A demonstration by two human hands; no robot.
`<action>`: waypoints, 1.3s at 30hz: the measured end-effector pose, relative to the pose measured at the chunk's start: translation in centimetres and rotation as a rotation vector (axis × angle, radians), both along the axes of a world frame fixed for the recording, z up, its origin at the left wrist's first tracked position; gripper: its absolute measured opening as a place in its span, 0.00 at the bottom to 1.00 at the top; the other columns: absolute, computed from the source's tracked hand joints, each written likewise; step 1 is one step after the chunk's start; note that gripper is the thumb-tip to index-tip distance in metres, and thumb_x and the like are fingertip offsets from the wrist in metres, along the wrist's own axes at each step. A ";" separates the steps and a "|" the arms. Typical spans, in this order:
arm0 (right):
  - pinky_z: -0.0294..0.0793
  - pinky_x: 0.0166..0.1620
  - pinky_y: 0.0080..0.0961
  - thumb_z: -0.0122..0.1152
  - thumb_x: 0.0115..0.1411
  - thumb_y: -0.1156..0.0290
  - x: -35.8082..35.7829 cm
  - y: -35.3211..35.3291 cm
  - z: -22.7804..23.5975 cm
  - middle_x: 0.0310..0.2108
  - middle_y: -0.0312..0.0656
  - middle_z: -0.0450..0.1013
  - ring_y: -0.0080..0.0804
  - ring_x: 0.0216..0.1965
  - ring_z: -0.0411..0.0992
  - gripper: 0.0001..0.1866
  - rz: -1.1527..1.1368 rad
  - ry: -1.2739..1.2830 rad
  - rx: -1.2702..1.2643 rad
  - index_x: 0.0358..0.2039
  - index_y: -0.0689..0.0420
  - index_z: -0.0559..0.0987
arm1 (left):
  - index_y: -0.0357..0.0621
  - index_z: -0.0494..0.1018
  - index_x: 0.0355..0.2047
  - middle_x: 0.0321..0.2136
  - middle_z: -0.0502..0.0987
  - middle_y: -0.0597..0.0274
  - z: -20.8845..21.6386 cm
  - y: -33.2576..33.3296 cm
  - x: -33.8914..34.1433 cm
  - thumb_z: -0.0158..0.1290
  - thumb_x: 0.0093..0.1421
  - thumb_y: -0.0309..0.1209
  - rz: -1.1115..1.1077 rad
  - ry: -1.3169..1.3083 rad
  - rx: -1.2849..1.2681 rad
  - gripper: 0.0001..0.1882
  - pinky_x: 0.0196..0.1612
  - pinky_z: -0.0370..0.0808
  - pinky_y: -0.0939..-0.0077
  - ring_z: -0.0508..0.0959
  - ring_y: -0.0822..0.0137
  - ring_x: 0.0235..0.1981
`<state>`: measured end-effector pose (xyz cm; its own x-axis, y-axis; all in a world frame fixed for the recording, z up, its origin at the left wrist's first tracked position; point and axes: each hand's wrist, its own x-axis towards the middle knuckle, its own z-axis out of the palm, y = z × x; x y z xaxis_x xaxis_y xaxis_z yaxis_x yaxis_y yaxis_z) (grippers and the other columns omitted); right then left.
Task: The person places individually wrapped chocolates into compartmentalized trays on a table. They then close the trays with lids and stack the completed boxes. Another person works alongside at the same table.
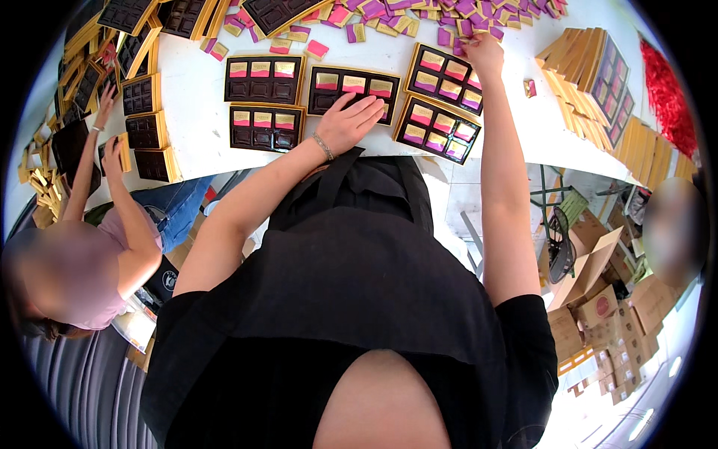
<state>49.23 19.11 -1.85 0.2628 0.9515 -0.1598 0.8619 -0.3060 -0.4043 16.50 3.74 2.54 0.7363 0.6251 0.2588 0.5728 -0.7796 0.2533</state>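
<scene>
My left hand (350,123) lies flat, fingers stretched, on the lower part of a dark tray box (316,80) with a gold rim. Pink-and-gold wrapped pieces fill its upper row; my hand partly hides the lower row. My right hand (485,57) reaches into a pile of purple-and-gold wrapped pieces (465,9), its fingers bent together; whatever lies between the fingertips is hidden. Two tray boxes on the left, an upper one (264,90) and a lower one (254,138), hold pink pieces above bare compartments. The right pair, upper (445,78) and lower (437,129), hold pink and purple rows.
Stacked dark tray boxes (142,95) crowd the table's left side, where a co-worker's hands (112,156) handle a box. Gold-edged boxes (572,97) line the right side. A single wrapped piece (530,88) lies near them. Cardboard cartons (591,262) stand below right.
</scene>
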 end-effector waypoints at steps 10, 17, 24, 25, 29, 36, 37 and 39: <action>0.76 0.45 0.40 0.72 0.46 0.54 -2.3 -1.1 1.7 0.42 0.57 0.74 0.51 0.43 0.76 0.33 0.092 -0.270 -0.102 0.45 0.64 0.73 | 0.46 0.74 0.48 0.52 0.74 0.66 0.5 0.0 0.3 0.50 0.56 0.29 0.010 0.030 0.026 0.18 0.57 0.64 0.63 0.70 0.69 0.56; 0.77 0.42 0.35 0.67 0.46 0.66 -2.6 -1.5 5.9 0.37 0.55 0.76 0.49 0.37 0.77 0.23 0.002 0.126 0.017 0.40 0.68 0.75 | 0.44 0.75 0.47 0.49 0.76 0.65 3.0 2.4 0.8 0.54 0.55 0.30 0.101 -0.247 -0.107 0.18 0.48 0.71 0.69 0.74 0.64 0.49; 0.76 0.42 0.26 0.63 0.53 0.70 -8.5 -7.1 12.7 0.42 0.53 0.73 0.37 0.40 0.74 0.36 0.111 2.122 -0.374 0.59 0.73 0.61 | 0.42 0.77 0.46 0.35 0.80 0.62 10.0 8.1 2.0 0.53 0.63 0.27 0.425 -0.962 -0.776 0.11 0.38 0.76 0.80 0.79 0.74 0.38; 0.75 0.41 0.25 0.63 0.53 0.71 -9.6 -7.1 13.1 0.42 0.54 0.73 0.37 0.39 0.74 0.35 0.125 2.167 -0.390 0.59 0.71 0.62 | 0.42 0.77 0.46 0.34 0.80 0.63 10.3 8.4 1.7 0.52 0.64 0.27 0.412 -0.992 -0.826 0.11 0.39 0.76 0.81 0.79 0.74 0.37; 0.77 0.43 0.29 0.60 0.55 0.71 -11.6 -7.6 14.1 0.44 0.54 0.72 0.39 0.41 0.76 0.31 0.023 2.052 -0.496 0.58 0.67 0.63 | 0.42 0.77 0.47 0.33 0.80 0.65 12.7 8.7 0.8 0.54 0.62 0.26 0.237 -0.857 -0.968 0.13 0.37 0.77 0.84 0.79 0.76 0.34; 0.75 0.43 0.27 0.57 0.56 0.66 -8.5 -4.5 8.6 0.34 0.43 0.80 0.35 0.37 0.78 0.16 0.117 0.349 0.026 0.43 0.59 0.79 | 0.57 0.80 0.36 0.29 0.80 0.68 8.7 8.6 -3.7 0.55 0.55 0.32 0.302 0.018 -0.441 0.09 0.38 0.76 0.72 0.79 0.63 0.35; 0.75 0.44 0.27 0.55 0.56 0.66 -6.9 -4.0 7.6 0.35 0.42 0.80 0.35 0.38 0.78 0.16 0.117 0.191 0.090 0.44 0.56 0.80 | 0.56 0.80 0.34 0.27 0.79 0.69 8.2 8.4 -3.7 0.54 0.54 0.32 0.211 0.145 -0.449 0.08 0.37 0.76 0.71 0.78 0.63 0.35; 0.74 0.44 0.27 0.54 0.56 0.65 -5.1 -3.5 6.7 0.36 0.42 0.80 0.35 0.38 0.78 0.16 0.008 0.281 -0.008 0.43 0.55 0.81 | 0.54 0.77 0.29 0.26 0.75 0.69 5.9 7.9 -4.1 0.53 0.51 0.29 0.012 0.298 -0.402 0.06 0.39 0.75 0.71 0.76 0.65 0.39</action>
